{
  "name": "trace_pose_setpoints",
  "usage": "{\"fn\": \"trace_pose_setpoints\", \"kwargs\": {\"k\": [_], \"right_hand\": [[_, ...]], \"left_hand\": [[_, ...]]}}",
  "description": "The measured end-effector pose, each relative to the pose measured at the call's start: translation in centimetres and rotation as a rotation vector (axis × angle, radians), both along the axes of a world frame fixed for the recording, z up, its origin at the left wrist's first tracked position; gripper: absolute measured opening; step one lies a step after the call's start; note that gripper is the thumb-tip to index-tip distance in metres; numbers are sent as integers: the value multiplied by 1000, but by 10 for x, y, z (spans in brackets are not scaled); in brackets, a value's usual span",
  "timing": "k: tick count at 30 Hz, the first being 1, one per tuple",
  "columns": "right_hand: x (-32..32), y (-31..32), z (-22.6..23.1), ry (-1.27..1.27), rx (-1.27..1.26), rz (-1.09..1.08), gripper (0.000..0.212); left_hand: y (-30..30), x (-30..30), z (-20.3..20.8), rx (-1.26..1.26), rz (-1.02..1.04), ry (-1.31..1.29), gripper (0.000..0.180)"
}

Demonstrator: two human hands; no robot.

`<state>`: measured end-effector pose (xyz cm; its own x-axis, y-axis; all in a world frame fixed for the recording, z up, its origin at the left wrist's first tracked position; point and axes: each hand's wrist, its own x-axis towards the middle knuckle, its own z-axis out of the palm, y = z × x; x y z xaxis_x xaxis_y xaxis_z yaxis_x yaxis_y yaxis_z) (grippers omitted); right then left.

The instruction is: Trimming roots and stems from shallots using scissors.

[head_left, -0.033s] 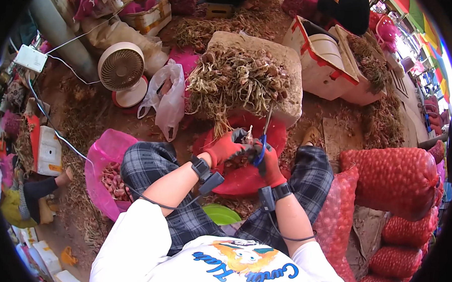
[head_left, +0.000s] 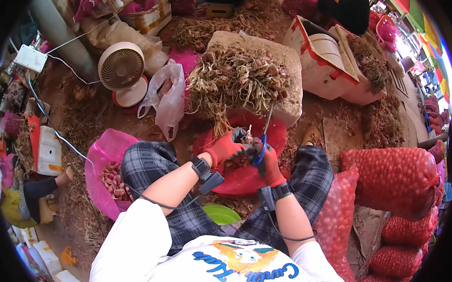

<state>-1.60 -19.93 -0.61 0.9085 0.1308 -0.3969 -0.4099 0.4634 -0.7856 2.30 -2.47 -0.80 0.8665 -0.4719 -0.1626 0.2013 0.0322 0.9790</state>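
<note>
My left hand (head_left: 228, 147), in a red and dark glove, is closed on a shallot (head_left: 249, 137) whose pale dry top sticks up between the hands. Scissors (head_left: 261, 145) with blue handles are in my gloved right hand (head_left: 269, 165), blades pointing away from me toward the block. Just beyond my hands, a heap of shallots with dried stalks (head_left: 238, 81) lies on a pale block (head_left: 291, 101). Below the hands, between my knees, spreads a red basin or sheet (head_left: 234, 181); its exact form is partly hidden by my hands and arms.
To the left are a pink bag of shallots (head_left: 97, 153), a white plastic bag (head_left: 170, 98) and a fan (head_left: 120, 68). Full red mesh sacks (head_left: 391, 178) stack at the right. White foam boxes (head_left: 315, 61) stand far right. A green bowl (head_left: 222, 214) sits near me.
</note>
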Motion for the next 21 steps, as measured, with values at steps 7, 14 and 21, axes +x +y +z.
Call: {"fn": "trace_pose_setpoints", "kwargs": {"k": [7,14,21], "right_hand": [[0,10,9,-431,-675,101,22],[-1,3,18,-61,194,68,18],[6,-7,6,-151,-207,143,19]], "left_hand": [[-5,-21,12,639,221,-696,28],[13,-2,11,-160,-76,110,18],[17,-4,22,-85,-91,361,24]]}}
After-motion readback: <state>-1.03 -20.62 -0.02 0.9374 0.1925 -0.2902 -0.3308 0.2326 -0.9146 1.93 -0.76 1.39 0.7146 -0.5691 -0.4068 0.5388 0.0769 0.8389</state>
